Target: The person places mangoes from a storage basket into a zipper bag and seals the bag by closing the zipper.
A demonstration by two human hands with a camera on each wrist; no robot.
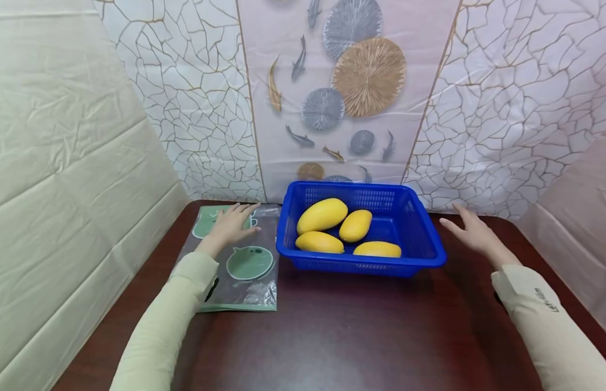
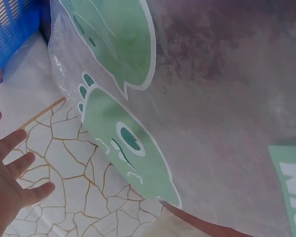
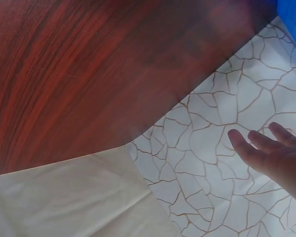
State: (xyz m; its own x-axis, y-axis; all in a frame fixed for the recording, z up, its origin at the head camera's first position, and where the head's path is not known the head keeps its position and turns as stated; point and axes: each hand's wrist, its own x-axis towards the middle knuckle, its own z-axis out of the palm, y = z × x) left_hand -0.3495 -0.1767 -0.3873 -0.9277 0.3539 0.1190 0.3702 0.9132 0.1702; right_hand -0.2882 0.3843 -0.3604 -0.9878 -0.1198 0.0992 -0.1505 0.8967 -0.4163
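A blue plastic basket (image 1: 422, 233) stands at the back of the table, with several yellow mangoes (image 1: 322, 215) lying in its left and middle part. To its left, a flat clear plastic bag (image 1: 256, 290) printed with green cartoon shapes lies on the tabletop. Over the upper part of that bag is my left hand (image 1: 230, 226), fingers spread and holding nothing; the left wrist view also shows the fingers apart. My right hand (image 1: 474, 232) hovers right of the basket, apart from it, fingers extended and nothing in the palm.
The dark red-brown wooden table (image 1: 351, 331) extends toward me in front of the basket. A patterned cloth (image 1: 212, 108) hangs close behind its back edge. Plain beige cloth (image 1: 63, 179) lines the left side, and similar cloth (image 1: 576, 217) the right.
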